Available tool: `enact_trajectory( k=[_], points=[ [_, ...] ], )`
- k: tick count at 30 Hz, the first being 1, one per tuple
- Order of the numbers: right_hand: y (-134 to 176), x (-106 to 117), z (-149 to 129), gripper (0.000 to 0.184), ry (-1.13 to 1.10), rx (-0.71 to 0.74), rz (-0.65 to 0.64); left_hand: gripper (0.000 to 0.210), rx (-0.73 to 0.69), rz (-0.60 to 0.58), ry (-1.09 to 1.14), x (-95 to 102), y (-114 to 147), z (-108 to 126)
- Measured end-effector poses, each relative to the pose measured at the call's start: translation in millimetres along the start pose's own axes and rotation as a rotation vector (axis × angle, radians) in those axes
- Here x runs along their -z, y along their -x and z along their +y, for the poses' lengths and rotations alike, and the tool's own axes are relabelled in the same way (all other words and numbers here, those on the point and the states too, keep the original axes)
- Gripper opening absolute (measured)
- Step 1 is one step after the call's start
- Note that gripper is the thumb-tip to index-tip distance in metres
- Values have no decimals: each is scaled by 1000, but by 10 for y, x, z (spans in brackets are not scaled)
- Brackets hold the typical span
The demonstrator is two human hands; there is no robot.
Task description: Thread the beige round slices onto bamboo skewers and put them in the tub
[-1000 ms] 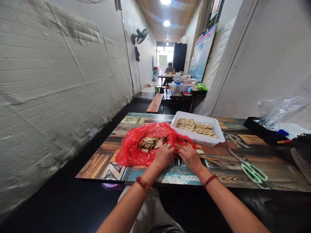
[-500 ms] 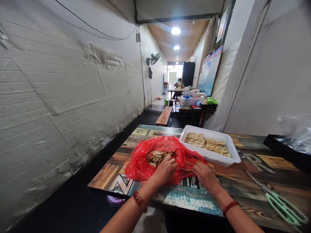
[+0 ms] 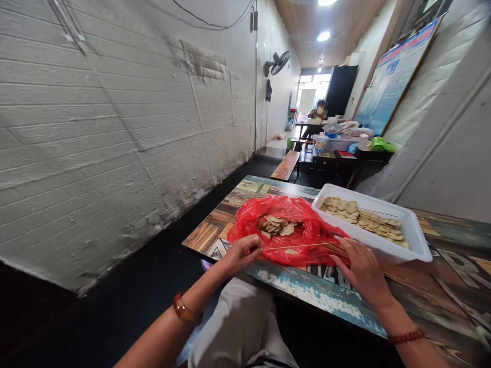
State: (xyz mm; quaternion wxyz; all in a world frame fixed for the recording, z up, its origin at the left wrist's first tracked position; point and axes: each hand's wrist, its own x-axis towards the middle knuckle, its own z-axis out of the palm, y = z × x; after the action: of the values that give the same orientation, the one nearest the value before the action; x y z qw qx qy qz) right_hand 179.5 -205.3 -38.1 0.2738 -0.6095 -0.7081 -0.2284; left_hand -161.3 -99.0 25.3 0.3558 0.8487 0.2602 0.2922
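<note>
Thin stick (image 3: 295, 247): position, grip and handling

Work surface: the patterned table (image 3: 215, 232) lies in front of my knees and carries everything listed below.

Container: the white tray (image 3: 420, 245) sits at the table's far side, just beyond my right hand (image 3: 362, 263). Rows of flat, pale slices lie inside it.

Bag: the red plastic bag (image 3: 245, 225) lies open beside the tray, its mouth showing loose slices (image 3: 275, 225). I judge the film light, soft and slippery; it should crumple under pressure, so avoid pinching it together with a stick.

Grip, left: my left hand (image 3: 242, 254) is curled tight around one end of the thin stick, at the bag's near edge.

Grip, right: my thumb and fingers are spread over the bundle of sticks (image 3: 337, 249). Whether the fingertips press on any of them, I cannot tell.

Slices: probably light and somewhat brittle at the edges. Take each by its flat faces, using gentle pressure.

Stick: it spans level above the bag's near side, its far end reaching my right fingertips. It appears straight; expect it to be very light and springy, liable to snap if bent. Hold it near an end, between thumb and forefinger, and keep force along its length.
</note>
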Motion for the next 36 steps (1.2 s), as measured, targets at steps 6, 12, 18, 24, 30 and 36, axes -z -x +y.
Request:
enact_trajectory(
  k=[6,12,18,24,30,36],
  points=[
    [-273,401,-104,33,135,-94,137,22,-23,38,28,139,-64,157],
    [-405,568,-183,28,-32,0,106,25,12,-97,91,178,-121,302],
    [-485,401,-877,31,-405,202,-164,26,12,-289,152,-14,-318,373],
    [-499,248,-950,20,-944,-262,-270,26,162,-117,390,-218,-477,161],
    [-774,479,130,31,-1056,-851,-3,30,256,-15,490,-614,-541,-115],
    [-826,650,1266,33,-994,-1104,261,36,297,23,477,-909,-520,-336]
  ],
)
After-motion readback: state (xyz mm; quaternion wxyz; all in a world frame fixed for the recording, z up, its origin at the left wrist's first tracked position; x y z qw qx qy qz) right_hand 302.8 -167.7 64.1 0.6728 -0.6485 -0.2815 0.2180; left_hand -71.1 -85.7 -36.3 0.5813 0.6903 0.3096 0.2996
